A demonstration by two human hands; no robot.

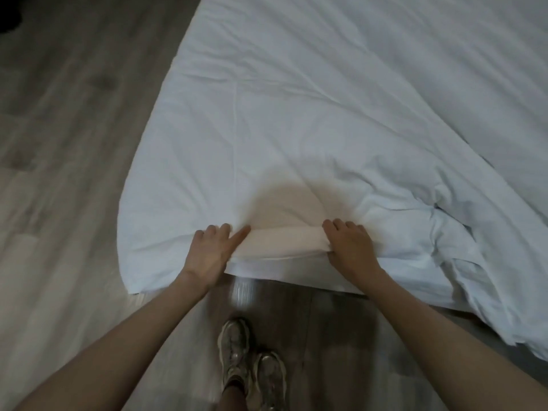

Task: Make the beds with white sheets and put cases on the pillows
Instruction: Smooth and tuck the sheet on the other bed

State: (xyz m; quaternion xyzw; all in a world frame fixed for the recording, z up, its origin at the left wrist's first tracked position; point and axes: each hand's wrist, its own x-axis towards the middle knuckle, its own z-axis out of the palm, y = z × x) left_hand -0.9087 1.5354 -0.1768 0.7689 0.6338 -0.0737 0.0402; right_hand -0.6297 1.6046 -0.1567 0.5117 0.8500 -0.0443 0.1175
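Note:
A large white sheet or cover [311, 114] lies spread out, its near edge hanging toward the wooden floor. At that edge a cream inner layer [281, 241] shows in an opening of the white fabric. My left hand [212, 250] rests on the left end of the opening, its thumb pointing along the cream fabric and its other fingers on the white cloth. My right hand [350, 244] grips the right end, with the thumb tucked under the cream roll. Bunched white cloth [444, 241] lies to the right of my right hand.
Grey wood-look floor [68, 143] runs along the left and below the sheet edge. My two shoes [252, 369] stand on the floor just in front of the edge. A dark object [9, 16] sits at the top left corner.

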